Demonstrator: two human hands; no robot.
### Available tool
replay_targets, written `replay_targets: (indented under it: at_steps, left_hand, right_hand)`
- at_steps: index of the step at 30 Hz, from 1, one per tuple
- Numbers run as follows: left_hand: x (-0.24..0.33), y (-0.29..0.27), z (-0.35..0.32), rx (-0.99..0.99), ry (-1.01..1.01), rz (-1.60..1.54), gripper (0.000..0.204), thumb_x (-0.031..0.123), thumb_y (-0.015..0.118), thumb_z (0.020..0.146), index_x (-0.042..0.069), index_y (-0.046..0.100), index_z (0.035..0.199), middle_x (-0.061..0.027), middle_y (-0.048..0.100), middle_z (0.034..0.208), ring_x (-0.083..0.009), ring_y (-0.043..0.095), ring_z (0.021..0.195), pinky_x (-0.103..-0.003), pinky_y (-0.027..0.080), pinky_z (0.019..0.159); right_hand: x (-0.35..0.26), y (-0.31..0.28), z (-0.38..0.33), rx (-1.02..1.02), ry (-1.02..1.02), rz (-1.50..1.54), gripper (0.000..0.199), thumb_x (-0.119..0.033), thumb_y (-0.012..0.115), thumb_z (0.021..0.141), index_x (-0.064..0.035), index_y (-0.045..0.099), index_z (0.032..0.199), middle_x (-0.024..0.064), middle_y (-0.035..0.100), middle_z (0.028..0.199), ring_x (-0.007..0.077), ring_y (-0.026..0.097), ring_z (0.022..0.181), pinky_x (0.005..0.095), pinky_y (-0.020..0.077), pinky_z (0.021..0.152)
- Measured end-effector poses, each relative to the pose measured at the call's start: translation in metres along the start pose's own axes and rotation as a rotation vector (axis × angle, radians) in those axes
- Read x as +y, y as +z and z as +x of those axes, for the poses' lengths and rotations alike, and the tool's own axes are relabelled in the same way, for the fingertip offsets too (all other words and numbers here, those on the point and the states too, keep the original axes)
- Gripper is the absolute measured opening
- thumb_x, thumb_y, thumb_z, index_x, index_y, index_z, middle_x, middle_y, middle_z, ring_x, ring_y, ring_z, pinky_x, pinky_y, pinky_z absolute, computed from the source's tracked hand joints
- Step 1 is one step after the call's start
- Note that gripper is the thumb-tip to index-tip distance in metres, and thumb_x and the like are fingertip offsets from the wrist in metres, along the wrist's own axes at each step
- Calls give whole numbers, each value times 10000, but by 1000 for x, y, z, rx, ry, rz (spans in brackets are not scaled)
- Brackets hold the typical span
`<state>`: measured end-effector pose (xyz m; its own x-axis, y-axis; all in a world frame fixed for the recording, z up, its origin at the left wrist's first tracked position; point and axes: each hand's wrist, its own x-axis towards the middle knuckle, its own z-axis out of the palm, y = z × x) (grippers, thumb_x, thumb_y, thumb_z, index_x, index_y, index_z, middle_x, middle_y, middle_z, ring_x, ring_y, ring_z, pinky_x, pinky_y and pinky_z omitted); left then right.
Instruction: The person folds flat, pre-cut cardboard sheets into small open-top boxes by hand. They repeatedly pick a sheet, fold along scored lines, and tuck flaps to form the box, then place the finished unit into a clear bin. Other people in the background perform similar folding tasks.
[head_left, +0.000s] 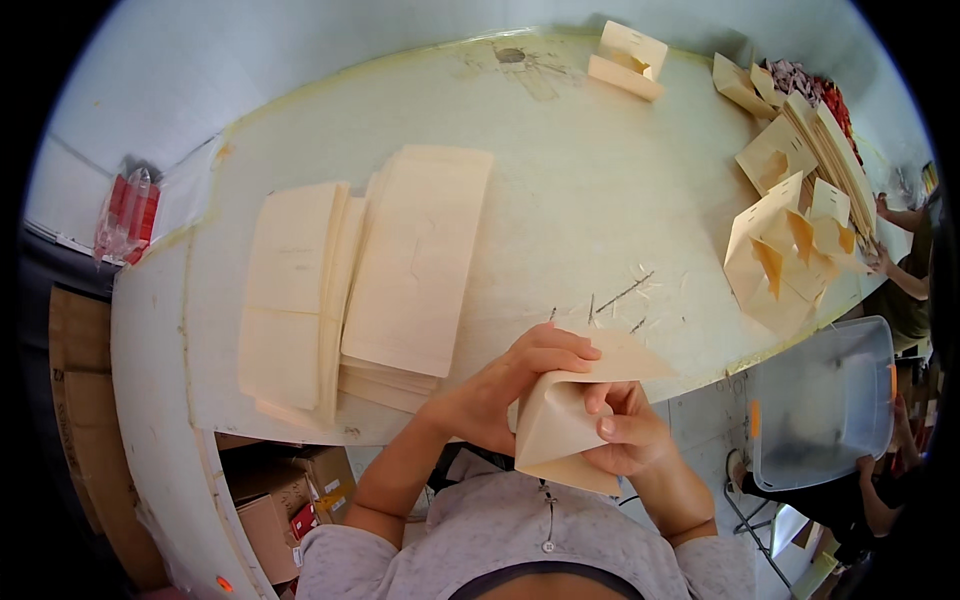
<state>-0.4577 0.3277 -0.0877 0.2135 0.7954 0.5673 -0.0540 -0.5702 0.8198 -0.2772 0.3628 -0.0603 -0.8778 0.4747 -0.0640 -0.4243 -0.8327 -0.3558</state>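
Note:
At the table's near edge, a bent sheet of cream card (pixel 565 425) is in both my hands. My left hand (pixel 515 375) grips its left side, fingers over the upper edge. My right hand (pixel 632 430) holds the right side, with thumb and a finger inside the fold. Flat cream card sheets lie to the left in two piles: a left pile (pixel 290 280) and a taller-looking right pile (pixel 420 260). Just beyond my hands, dark marks (pixel 620 297) and thin pale scraps show on the tabletop.
A folded card piece (pixel 628 65) stands at the far edge. Several opened card pieces (pixel 780 250) crowd the right side, where another person's hands (pixel 880 262) touch a card stack (pixel 835 150). A second person holds a clear plastic bin (pixel 820 410). Cardboard boxes (pixel 275 500) sit below the table.

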Motion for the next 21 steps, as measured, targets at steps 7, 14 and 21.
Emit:
replay_targets:
  at_steps: [7,14,21]
  left_hand:
    - [3,-5,0,-52,-38,59,796,127,838,579,86,427,1259,-128,451,1246,-305,451,1143,-397,390,943]
    - [-12,0,-18,63,-153,-162,834,130,829,621,93,356,1307,-124,430,1260,-251,445,1150,-360,384,951]
    - [-29,-1,-41,430,-103,-253,701,226,774,706,60,369,1253,-161,479,1209,-263,509,1113,-416,458,904]
  right_hand:
    - [2,-3,3,-37,18,52,174,41,600,814,-40,592,967,139,583,1095,262,598,1017,390,508,871]
    - [-5,10,-6,133,-80,-264,355,-10,629,817,-4,521,1156,118,583,1113,225,569,1049,355,459,904]
    - [-33,-11,-15,214,-730,-1254,786,-317,756,726,41,348,1294,155,550,1201,260,535,1108,362,373,976]
